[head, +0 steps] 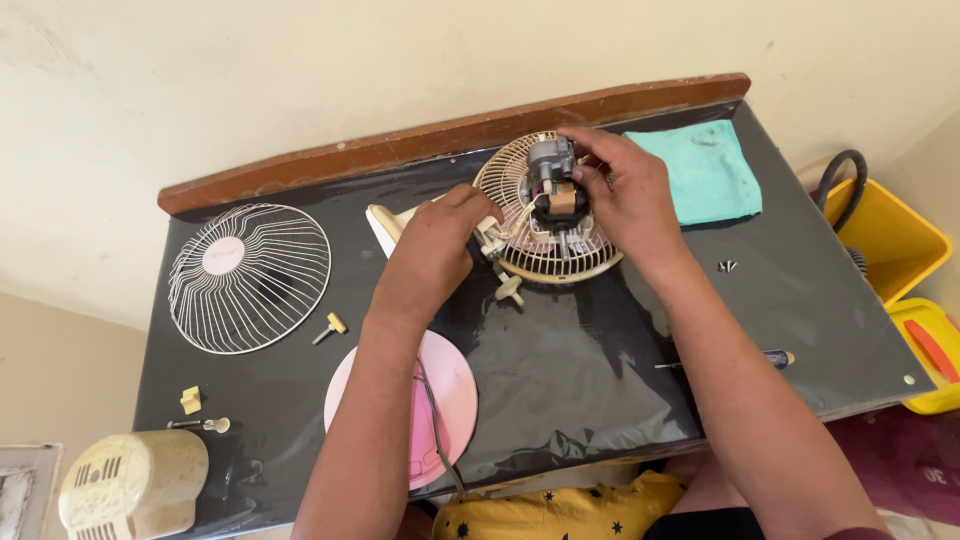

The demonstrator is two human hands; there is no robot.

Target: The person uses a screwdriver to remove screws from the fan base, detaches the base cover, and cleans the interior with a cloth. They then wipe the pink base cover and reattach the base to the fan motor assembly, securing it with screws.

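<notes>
A small fan lies taken apart on a black-covered table (560, 370). Its bare motor (553, 185), grey metal with copper windings, sits on the cream rear wire guard (530, 262). My right hand (625, 185) wraps around the motor from the right, fingers on its top. My left hand (435, 250) grips the cream neck and wires at the motor's left side, over the cream stand (385, 225). A cream knob (509, 289) lies just below the guard.
The front wire guard (248, 277) lies at left. A pink disc (455, 395) with a cord sits near the front edge, a cream motor cover (132, 484) at front left. Small screws and knobs (330, 327) are scattered about. A teal cloth (705, 170), screwdriver (770, 357) and yellow bins (890, 235) are on the right.
</notes>
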